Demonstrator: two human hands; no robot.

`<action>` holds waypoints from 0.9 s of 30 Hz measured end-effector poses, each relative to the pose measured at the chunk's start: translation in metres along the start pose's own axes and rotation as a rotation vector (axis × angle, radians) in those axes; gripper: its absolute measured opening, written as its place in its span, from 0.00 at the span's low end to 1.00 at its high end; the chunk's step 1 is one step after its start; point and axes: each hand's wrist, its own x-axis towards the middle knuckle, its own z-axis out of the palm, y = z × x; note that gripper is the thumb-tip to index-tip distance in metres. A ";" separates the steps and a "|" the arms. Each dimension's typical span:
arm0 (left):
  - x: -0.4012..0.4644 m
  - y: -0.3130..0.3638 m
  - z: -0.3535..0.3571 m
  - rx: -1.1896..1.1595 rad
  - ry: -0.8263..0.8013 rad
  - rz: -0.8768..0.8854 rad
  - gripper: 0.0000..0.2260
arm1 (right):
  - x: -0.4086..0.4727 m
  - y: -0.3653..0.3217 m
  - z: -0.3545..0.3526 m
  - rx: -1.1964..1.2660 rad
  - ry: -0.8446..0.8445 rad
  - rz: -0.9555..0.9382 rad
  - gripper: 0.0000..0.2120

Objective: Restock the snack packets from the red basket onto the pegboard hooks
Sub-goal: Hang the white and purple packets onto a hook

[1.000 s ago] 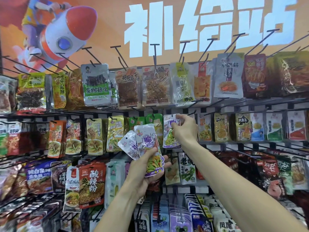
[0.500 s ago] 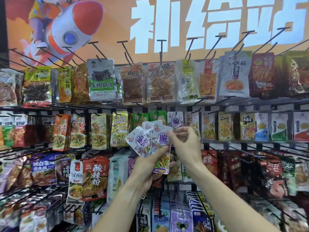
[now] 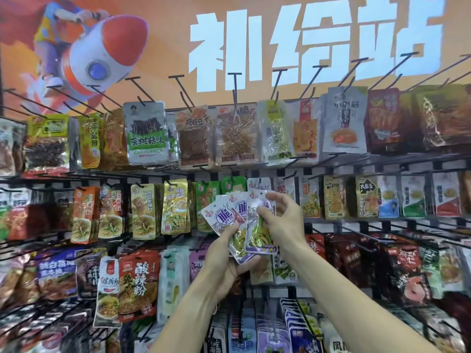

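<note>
The left hand (image 3: 224, 261) grips a fan of snack packets (image 3: 237, 220); the right hand (image 3: 280, 220) pinches the front packet, apparently drawing it off to hang. Next, thread its hole onto the hook (image 3: 289, 175) just beyond. Neighbouring packets crowd both sides; open room is only toward the person. The basket is unseen.
</note>
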 end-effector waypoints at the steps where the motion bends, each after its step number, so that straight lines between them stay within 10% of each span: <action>1: 0.001 0.001 -0.001 0.008 0.003 0.012 0.14 | 0.007 -0.004 0.001 -0.009 0.004 -0.018 0.15; 27: 0.010 0.004 -0.019 0.061 0.123 0.130 0.15 | 0.055 0.000 0.022 -0.536 0.070 -0.048 0.17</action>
